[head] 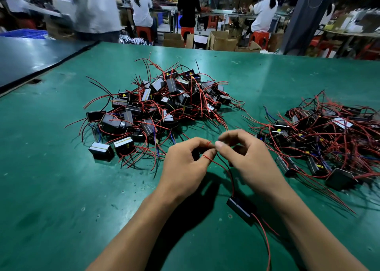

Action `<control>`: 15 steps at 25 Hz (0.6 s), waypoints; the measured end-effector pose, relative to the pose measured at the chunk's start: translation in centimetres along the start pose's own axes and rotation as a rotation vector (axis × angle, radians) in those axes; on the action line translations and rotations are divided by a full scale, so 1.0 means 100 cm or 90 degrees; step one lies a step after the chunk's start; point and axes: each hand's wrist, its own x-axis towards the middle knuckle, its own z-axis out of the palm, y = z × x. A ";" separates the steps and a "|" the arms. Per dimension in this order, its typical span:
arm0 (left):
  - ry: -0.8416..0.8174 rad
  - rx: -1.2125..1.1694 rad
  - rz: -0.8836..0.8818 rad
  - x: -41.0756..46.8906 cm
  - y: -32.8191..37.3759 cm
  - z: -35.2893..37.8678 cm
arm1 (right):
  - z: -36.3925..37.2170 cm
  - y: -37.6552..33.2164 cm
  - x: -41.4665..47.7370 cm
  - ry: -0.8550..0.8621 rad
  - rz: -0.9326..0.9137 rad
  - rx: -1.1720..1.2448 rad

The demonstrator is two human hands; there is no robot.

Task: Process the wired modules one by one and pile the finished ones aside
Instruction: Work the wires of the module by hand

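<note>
A small black wired module (241,208) hangs just above the green table (61,188), below my hands, with red and black leads running up from it. My left hand (185,163) pinches the red wire (223,168) near its end between thumb and forefinger. My right hand (246,155) pinches the wire ends right beside the left fingertips. A big heap of black modules with red wires (162,104) lies at mid-table. A second tangled heap of modules (324,139) lies to the right.
A dark blue table top (30,56) adjoins at the far left. Beyond the far edge stand cardboard boxes (222,41), red stools and several people at other benches. A person in white stands at the far left edge.
</note>
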 end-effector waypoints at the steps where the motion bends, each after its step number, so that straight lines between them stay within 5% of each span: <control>1: -0.007 -0.014 -0.006 0.001 0.001 -0.001 | -0.004 0.001 -0.001 -0.022 -0.046 -0.019; 15: -0.013 0.003 0.007 -0.001 0.002 -0.006 | -0.004 0.001 -0.002 0.024 -0.180 -0.216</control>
